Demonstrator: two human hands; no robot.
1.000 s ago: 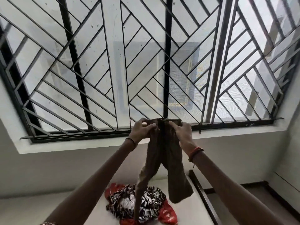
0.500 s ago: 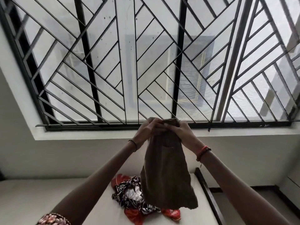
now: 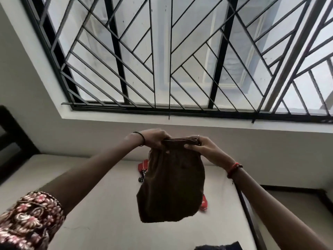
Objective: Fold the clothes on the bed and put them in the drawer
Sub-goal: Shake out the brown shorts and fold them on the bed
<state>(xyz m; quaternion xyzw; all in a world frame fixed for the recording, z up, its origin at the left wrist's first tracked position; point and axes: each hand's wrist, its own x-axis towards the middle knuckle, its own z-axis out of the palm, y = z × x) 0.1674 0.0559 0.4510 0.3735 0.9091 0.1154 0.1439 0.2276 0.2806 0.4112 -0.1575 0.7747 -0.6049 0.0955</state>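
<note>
- I have the dark brown soft-cloth garment up in the air over the pale flat mattress of the bed. It is gripped only along its top band.
- The whole body of the garment lies straight below the grip. Its long axis runs top to bottom, and the lower hem hangs free, clear of the mattress.
- The left hand pinches the left end of the doubled band, with its fingers curled over the edge.
- The right hand pinches the right end. Its thumb lies flat along the front of the band and its fingers sit behind.
- Both hands are closed on cloth, and the band is stretched level between them.
- The hands are at about the same height, near each other and apart only by the band's width. I cannot call either one nearer to the garment.
- Both forearms reach up and forward and converge on the band, with the wrists slightly bent down.
- I judge the next move to be a lowering onto the mattress or a further fold. Bare mattress lies below the hem and towards me.
- The heap of red and black-and-white patterned clothes sits on the mattress behind the garment and is mostly hidden by it, so I would keep the hem to the near side.
- A dark blue cloth shows at the bottom edge of the view.
- No drawer is in view, so I cannot say which way the carry goes.
</note>
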